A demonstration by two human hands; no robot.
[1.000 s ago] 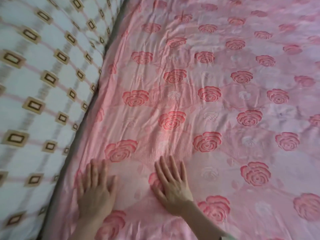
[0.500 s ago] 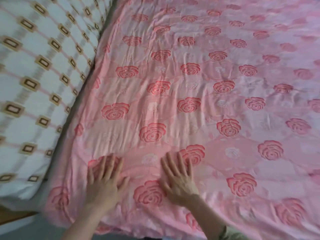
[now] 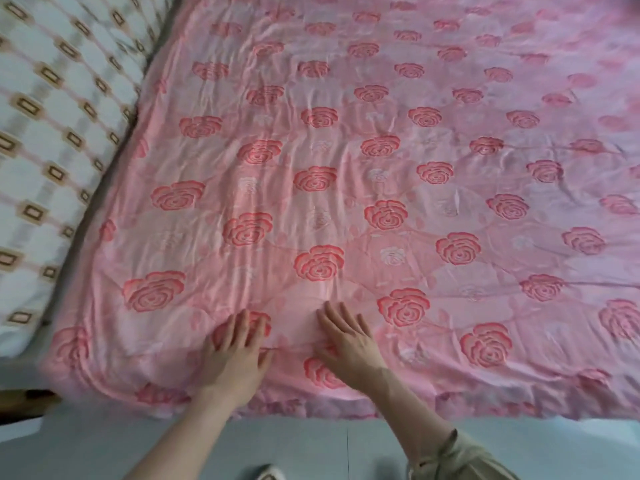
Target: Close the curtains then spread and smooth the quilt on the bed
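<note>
Pink satin quilt (image 3: 381, 188) with red rose print lies spread flat over the bed, its near edge hanging at the bedside and its left edge beside the white bedding with brown rectangle pattern (image 3: 52, 140). Left hand (image 3: 235, 355) and right hand (image 3: 349, 344) rest palm-down near that edge, fingers extended, grasping nothing. Fine wrinkles cross the fabric.

Quilt (image 3: 381, 188): pink satin, red rose pattern, laid flat across the bed. Surface lightly creased; near edge hangs just over the bedside.
</note>
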